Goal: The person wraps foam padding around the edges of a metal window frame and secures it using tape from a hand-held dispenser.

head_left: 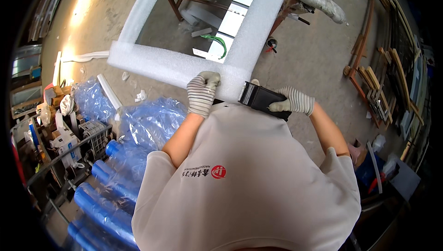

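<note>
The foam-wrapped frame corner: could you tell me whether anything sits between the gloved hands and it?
Nothing visible does. The left hand already rests directly on the foam-wrapped frame at its corner, and the right hand grips a black tape dispenser whose front end meets the same corner.

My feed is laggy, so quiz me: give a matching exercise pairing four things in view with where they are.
Things:
1. left hand
2. right hand
3. blue film rolls
4. green curved piece

Places:
A. seen through the frame's opening, on the floor
B. on the black tape dispenser
C. lower left, beside the person
D. pressed on the corner of the white foam-wrapped frame

Pairs: 1-D, 2-B, 3-C, 4-A
</note>
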Demonstrator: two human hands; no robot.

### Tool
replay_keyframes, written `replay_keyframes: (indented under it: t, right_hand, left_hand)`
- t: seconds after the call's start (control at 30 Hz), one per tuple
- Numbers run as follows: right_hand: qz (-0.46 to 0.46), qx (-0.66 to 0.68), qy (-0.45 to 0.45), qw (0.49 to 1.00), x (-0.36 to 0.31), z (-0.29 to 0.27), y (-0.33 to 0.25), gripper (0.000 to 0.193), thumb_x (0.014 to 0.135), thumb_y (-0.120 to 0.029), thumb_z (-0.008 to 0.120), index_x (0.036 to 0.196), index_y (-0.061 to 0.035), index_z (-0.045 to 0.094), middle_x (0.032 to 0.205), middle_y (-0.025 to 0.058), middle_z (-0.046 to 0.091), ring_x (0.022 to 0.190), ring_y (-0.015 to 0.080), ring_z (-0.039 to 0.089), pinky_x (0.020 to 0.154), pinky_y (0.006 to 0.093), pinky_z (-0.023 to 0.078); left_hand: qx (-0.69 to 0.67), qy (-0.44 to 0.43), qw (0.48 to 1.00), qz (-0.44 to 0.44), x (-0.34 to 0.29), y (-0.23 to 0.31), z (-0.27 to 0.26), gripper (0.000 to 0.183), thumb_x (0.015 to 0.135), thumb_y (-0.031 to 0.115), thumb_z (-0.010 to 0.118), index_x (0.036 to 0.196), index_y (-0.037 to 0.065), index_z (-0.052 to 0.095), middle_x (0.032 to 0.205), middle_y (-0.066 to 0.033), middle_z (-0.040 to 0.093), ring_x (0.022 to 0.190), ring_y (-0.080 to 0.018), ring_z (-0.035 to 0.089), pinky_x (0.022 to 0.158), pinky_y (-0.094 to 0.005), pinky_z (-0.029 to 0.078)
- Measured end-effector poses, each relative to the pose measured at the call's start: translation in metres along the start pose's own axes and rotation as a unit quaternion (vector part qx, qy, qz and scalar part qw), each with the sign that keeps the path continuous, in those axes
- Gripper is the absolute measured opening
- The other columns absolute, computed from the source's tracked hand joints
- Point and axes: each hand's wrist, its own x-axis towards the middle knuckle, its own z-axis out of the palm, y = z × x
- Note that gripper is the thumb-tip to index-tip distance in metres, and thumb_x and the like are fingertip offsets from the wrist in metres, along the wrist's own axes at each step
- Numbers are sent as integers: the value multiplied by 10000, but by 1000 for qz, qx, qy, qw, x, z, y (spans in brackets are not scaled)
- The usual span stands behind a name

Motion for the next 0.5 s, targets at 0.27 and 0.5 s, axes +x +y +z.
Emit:
replay_keyframes:
  t: [0.27,0.5]
  right_hand:
    - [-9,-14,-3,1000,45,-12,41,407,743,-372,722,880,4,648,716,53,618,671,118,574,641,268,479]
    - [-36,35,-49,998,47,-4,39,405,768,-348,702,956,3,632,791,85,642,744,155,594,722,293,480]
  left_hand:
    - [523,302,794,72,30,-22,-20,1102,587,501,775,1337,-75,209,1291,-267,332,1207,-342,361,1039,-512,276]
    - [-478,-43,800,-361,-37,-18,29,807,750,443,714,1359,114,298,1321,-175,408,1198,-300,444,971,-521,385]
